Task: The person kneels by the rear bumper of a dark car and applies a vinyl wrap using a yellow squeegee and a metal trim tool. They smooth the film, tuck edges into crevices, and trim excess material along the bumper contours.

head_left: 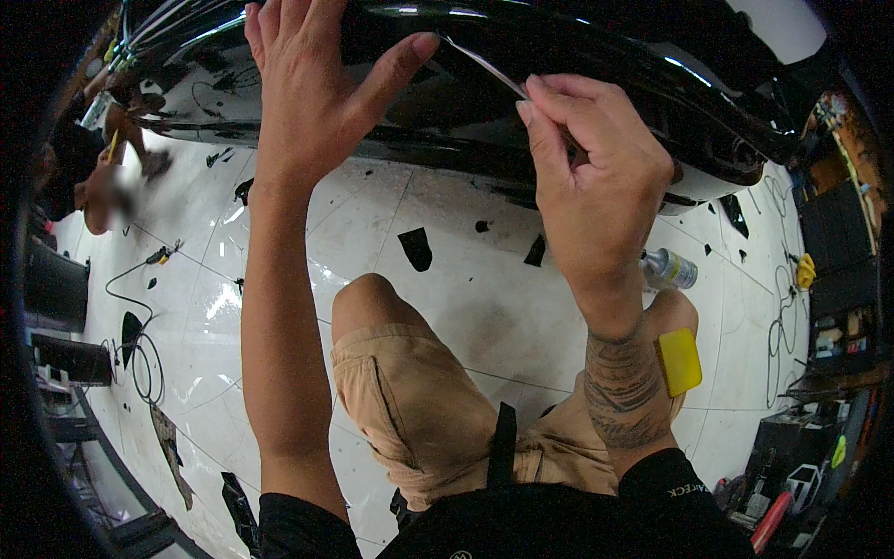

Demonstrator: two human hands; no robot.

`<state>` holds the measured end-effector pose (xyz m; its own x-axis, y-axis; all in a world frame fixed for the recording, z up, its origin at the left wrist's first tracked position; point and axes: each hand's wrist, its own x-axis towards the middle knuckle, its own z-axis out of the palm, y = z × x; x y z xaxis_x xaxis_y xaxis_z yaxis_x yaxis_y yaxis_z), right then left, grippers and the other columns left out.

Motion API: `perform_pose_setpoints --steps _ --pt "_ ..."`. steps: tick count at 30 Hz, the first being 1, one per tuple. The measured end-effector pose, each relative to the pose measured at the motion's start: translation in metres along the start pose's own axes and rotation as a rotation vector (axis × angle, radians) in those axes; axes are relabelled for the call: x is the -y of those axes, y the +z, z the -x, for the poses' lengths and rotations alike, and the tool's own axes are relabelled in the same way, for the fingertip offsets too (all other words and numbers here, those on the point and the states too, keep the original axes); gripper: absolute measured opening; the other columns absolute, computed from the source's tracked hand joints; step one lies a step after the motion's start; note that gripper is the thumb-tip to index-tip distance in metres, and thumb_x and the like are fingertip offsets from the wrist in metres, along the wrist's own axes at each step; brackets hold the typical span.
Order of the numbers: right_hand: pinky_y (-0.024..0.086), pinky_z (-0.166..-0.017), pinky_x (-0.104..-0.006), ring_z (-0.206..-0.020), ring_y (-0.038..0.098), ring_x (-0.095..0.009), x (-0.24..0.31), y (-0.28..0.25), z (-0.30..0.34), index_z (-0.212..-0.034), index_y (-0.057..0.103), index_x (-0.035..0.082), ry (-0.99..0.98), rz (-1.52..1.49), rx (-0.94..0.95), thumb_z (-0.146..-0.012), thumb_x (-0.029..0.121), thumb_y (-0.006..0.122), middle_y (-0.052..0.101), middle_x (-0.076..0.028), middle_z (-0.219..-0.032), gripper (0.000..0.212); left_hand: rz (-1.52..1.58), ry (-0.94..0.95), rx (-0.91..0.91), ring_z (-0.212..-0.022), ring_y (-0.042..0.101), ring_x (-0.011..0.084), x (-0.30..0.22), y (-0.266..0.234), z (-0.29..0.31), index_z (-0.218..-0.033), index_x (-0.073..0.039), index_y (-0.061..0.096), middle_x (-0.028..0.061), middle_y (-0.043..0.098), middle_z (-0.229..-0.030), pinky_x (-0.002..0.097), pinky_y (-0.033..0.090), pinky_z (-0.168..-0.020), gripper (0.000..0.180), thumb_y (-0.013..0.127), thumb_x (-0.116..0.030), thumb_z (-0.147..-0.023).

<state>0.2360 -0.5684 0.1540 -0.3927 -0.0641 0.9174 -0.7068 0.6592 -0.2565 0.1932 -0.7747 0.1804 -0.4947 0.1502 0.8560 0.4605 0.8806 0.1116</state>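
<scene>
Over on the far left another person is crouched by the same glossy black car panel, with a black cable looped on the white tiled floor and dark film scraps scattered about. My left hand is spread flat and open on the panel, fingers splayed, thumb stretched out to the right, not gripping anything, just pressed against the surface. Just right of that thumb a thin strip of film lifts off the panel, and my right hand has its end pinched tight between thumb and forefinger. So the strip runs between both hands. Below, my knees in tan shorts, a yellow squeegee resting on my right thigh, and a small spray bottle on the floor just behind my right wrist.
</scene>
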Motion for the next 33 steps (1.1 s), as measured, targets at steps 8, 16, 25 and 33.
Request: perform_pose_setpoints --steps 8,16,25,33 --pt "0.052 -0.059 -0.0317 -0.068 0.066 -0.027 -0.003 -0.007 -0.005 -0.091 0.071 0.002 -0.009 0.015 0.041 -0.08 0.002 0.073 0.066 -0.012 -0.087 0.011 0.02 0.021 -0.006 -0.138 0.027 0.0394 0.001 0.0 0.0 -0.138 -0.005 0.044 0.0181 0.043 -0.14 0.054 0.022 -0.113 0.076 0.07 -0.049 -0.082" --pt "0.053 -0.059 -0.0311 -0.069 0.067 -0.026 -0.004 -0.01 -0.003 -0.093 0.072 0.003 -0.022 0.051 0.058 -0.079 0.001 0.073 0.066 -0.012 -0.088 0.014 0.039 0.016 0.0 -0.138 0.027 0.0391 0.002 -0.002 0.0 -0.139 -0.006 0.044 0.018 0.043 -0.14 0.0534 0.021 -0.114 0.076 0.069 -0.05 -0.082" --pt "0.051 -0.057 -0.0354 -0.066 0.064 -0.029 0.0 -0.016 0.003 -0.092 0.072 0.006 0.033 0.153 0.046 -0.082 0.007 0.072 0.063 -0.011 -0.087 0.01 0.052 0.192 -0.057 -0.141 0.034 0.0306 0.01 0.001 -0.005 -0.139 -0.014 0.051 0.0125 0.047 -0.144 0.0483 0.014 -0.116 0.067 0.074 -0.042 -0.082" --pt "0.049 -0.055 -0.0356 -0.066 0.062 -0.028 0.008 -0.005 0.016 -0.095 0.07 0.004 0.118 0.075 -0.02 -0.083 0.005 0.069 0.059 -0.01 -0.084 0.012 0.005 0.197 -0.064 -0.138 0.035 0.0311 0.007 0.0 -0.004 -0.139 -0.013 0.05 0.0125 0.047 -0.144 0.0464 0.019 -0.113 0.066 0.071 -0.042 -0.083"
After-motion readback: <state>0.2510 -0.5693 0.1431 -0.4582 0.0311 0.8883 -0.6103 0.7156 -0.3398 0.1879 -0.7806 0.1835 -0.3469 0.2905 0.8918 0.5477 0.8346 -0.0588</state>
